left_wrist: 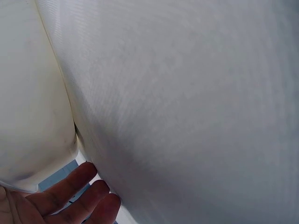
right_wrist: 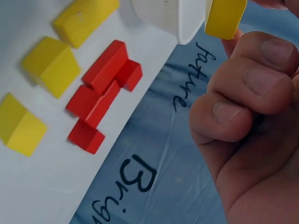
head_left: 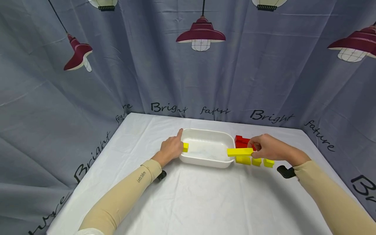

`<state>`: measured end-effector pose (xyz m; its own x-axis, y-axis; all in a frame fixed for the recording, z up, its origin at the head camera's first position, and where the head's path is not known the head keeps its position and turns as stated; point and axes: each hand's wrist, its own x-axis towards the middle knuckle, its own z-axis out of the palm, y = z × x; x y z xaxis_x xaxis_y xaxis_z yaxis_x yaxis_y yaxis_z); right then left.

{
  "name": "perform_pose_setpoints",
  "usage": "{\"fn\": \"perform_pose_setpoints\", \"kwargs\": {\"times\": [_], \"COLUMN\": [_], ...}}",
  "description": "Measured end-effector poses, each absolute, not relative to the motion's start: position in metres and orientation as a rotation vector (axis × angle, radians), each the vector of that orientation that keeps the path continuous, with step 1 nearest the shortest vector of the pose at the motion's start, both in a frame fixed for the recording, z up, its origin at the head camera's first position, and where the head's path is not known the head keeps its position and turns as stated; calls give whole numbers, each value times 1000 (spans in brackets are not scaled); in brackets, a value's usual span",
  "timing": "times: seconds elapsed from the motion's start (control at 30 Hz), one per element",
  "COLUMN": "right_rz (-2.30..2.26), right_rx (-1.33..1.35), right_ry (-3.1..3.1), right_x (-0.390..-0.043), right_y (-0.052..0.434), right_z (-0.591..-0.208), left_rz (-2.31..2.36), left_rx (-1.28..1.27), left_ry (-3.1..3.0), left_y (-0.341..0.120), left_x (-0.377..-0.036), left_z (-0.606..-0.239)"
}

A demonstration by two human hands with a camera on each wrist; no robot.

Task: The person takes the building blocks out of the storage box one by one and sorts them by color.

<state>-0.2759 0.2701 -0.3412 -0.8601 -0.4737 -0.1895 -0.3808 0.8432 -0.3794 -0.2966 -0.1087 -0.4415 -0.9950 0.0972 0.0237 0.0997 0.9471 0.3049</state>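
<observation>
White cloth covers the table (head_left: 205, 202). Right hand (head_left: 268, 148) pinches the long yellow block (head_left: 240, 151) endwise over the tray's (head_left: 205, 160) right rim; it looks light, rigid. Left hand (head_left: 171, 148), fingers straight, touches the tray's left rim.

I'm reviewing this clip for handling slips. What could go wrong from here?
The right hand pinches the long yellow wooden block only at one end, so it might tip from the grip. It could also clip the rim of the white plastic tray, nudging the tray despite the left hand at its side.
</observation>
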Motion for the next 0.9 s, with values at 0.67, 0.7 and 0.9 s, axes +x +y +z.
{"fn": "perform_pose_setpoints", "kwargs": {"times": [0.67,0.7,0.9], "right_rz": [-537,-537,-550], "right_rx": [-558,-552,-533], "right_ry": [2782,2778,2762], "right_x": [-252,-252,-255], "right_y": [312,313,314], "right_z": [-360,-364,-386], "left_rz": [-485,-492,-499], "left_rx": [-148,-153,-132], "left_ry": [-3096,-3097,-3113], "left_y": [-106,-106,-107], "left_x": [-299,-299,-298], "left_z": [-438,-438,-440]}}
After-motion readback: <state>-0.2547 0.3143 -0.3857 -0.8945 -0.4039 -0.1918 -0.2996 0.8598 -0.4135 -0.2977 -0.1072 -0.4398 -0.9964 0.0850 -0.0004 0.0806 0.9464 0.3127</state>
